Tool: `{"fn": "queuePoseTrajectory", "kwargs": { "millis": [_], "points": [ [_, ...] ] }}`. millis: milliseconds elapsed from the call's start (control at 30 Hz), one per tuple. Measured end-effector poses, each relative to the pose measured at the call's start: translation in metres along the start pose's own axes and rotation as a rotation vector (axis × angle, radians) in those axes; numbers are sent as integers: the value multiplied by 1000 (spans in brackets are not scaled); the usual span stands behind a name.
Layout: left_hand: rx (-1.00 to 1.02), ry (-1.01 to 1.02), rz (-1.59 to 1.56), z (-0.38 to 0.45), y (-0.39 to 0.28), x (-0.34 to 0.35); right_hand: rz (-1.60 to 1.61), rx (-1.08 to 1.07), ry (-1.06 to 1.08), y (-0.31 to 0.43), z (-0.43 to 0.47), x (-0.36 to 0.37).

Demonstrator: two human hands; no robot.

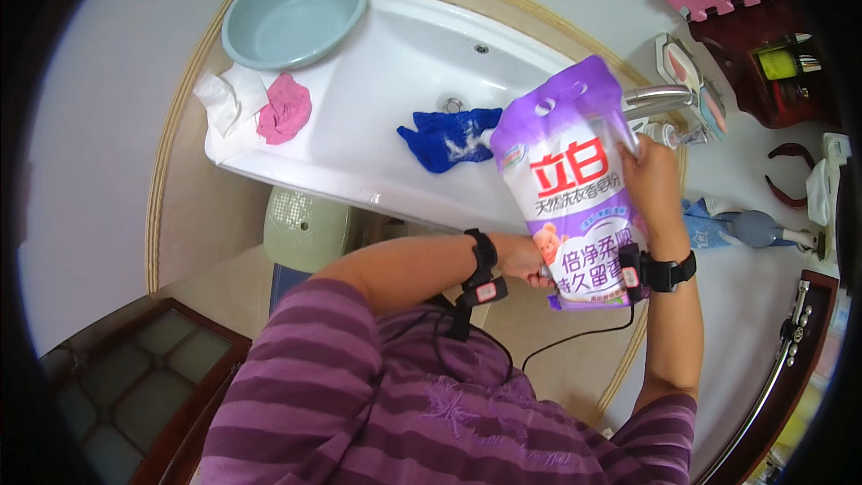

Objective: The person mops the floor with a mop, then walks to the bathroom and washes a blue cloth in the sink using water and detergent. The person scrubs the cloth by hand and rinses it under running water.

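Observation:
A purple and white bag of laundry soap powder (572,195) is held up over the front edge of the sink (377,81). My right hand (650,175) grips its upper right edge, while my left hand (518,259) grips its lower left side. Some of the fingers are hidden by the bag. Below the bag's upper left corner, a dark blue cloth (431,141) lies in the basin near the drain (452,105). White powder (468,139) is scattered on the cloth, and some shows beside the bag's edge.
A pale blue-green plastic basin (296,13) rests on the sink's left end, beside a crumpled pink cloth (285,110) and white tissue (232,100). The metal faucet (656,98) juts out behind the bag. A hairbrush (757,229) is at right, and a green stool (306,225) stands below the sink.

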State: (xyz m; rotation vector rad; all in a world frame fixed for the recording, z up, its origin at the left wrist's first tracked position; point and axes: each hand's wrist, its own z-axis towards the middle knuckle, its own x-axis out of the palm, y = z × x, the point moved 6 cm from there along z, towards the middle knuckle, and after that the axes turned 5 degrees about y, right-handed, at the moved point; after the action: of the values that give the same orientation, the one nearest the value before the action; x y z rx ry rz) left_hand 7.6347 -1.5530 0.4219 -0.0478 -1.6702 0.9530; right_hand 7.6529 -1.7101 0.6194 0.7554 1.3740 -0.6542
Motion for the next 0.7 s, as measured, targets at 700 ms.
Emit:
{"fn": "queuePoseTrajectory", "kwargs": {
  "millis": [700],
  "points": [
    [-69, 49, 3, 9, 2, -6, 6, -18, -64, 5, -3, -9]
  ]
}}
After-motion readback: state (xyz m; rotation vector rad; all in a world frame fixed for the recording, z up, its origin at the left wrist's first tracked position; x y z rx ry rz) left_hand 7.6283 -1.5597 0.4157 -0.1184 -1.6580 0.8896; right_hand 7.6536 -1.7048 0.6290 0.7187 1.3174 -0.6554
